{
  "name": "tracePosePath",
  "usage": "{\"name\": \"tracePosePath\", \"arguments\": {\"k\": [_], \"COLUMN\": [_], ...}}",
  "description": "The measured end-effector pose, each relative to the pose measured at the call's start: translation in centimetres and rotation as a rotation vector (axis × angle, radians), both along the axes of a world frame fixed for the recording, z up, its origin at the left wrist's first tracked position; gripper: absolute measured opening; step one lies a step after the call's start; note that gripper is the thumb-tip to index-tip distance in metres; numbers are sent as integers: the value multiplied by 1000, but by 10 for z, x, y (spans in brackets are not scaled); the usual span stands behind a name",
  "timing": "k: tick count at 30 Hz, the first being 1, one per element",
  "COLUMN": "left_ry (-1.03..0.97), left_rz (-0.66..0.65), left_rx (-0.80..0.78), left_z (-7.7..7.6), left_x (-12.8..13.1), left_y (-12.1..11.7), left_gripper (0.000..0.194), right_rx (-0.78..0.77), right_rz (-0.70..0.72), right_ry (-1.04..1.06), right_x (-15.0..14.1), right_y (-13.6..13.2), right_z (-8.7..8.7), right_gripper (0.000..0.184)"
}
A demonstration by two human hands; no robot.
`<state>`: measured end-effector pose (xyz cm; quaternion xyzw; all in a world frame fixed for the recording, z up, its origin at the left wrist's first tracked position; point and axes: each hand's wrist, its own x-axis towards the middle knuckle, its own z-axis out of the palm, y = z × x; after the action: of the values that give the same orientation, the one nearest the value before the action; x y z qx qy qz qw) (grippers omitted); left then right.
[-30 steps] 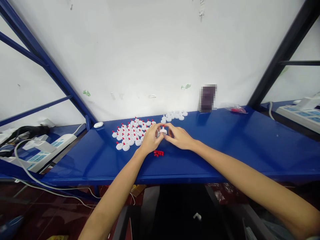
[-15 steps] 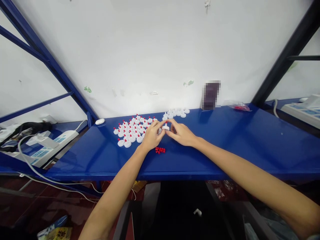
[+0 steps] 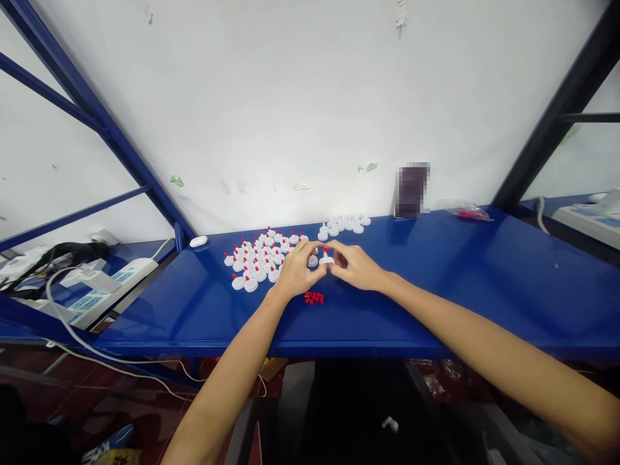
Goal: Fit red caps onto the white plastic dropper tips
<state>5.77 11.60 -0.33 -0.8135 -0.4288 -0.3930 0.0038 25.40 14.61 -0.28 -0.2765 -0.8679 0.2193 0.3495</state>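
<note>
Between my two hands is a white nozzle cap (image 3: 326, 259) with a red tip on its spout, held upright just over the blue table. My left hand (image 3: 299, 267) pinches it from the left, thumb low and forefinger at the red tip. From the right, my right hand (image 3: 356, 265) closes on the same cap with thumb and forefinger. Left of my hands stands a wide group of white nozzle caps with red tips (image 3: 260, 274). Behind my hands are several white nozzle caps without red tips (image 3: 358, 228). Close in front of my left hand lies a small pile of red tips (image 3: 314, 298).
The blue table (image 3: 411, 316) runs along a white wall. A white oval case (image 3: 198, 241) lies at its back left, a pixelated dark object (image 3: 411, 190) leans on the wall, and a clear bag with red pieces (image 3: 472, 212) is at the back right. Power strips (image 3: 113, 284) stand at the left.
Both hands stay on the same nozzle cap, with only slight finger shifts. The whole view has moved a little, so everything sits slightly lower and further right.
</note>
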Motion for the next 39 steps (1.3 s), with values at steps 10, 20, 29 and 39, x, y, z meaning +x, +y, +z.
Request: {"name": "tracePosePath", "arguments": {"k": [10,20,29,39], "left_ry": [59,110,130,108], "left_rz": [22,0,16,39], "left_rx": [-5,-3,1,-48], "left_z": [1,-3,-1,-1], "left_x": [-2,-3,-2,-1], "left_y": [1,4,2,1], "left_gripper": [40,36,30,15], "right_rx": [28,-4,-10,75], "right_rz": [-22,-31,-14,64], "right_ry": [-11,-20,-64,-162], "right_x": [0,-1,0,-2], "right_y": [-1,-3,-4,-7], "right_z": [2,4,4,6], "right_gripper": [40,35,23,17]}}
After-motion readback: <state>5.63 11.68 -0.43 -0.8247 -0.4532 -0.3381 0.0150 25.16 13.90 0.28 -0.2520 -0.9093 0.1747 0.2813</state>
